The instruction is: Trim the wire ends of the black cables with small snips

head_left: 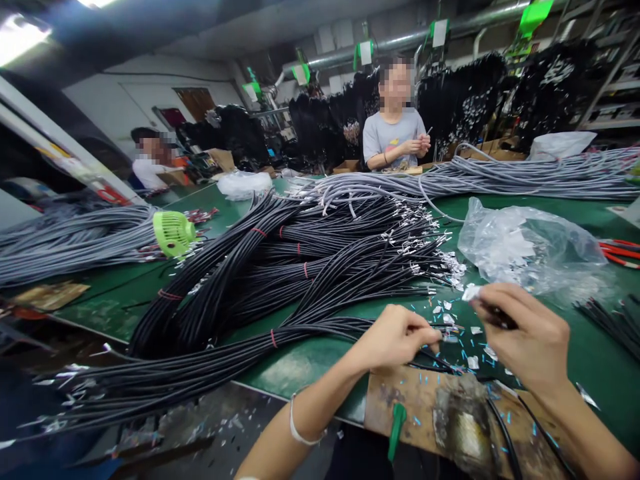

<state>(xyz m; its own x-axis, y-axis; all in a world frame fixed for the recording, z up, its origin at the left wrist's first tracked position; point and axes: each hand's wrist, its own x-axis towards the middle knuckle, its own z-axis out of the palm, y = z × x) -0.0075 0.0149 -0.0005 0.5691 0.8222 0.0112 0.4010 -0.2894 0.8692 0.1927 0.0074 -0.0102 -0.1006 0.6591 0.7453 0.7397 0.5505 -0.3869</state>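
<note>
My left hand (395, 337) is closed in a pinch on the end of a thin black cable (430, 363) over the green table (595, 360). My right hand (525, 337) is curled shut around a dark cable end with a small silvery piece (471, 293) at its fingertips. Between the two hands lie scattered small clear and blue bits (463, 333). A worn brown board (450, 417) sits at the table's near edge under my wrists. A big heap of black cables (300, 267) spreads to the left of my left hand.
A crumpled clear plastic bag (530, 247) lies behind my right hand. Grey cable bundles (525, 177) run along the far side and the left. A green fan (173, 233) stands at left. One person (395, 137) sits opposite; another (150, 160) sits far left.
</note>
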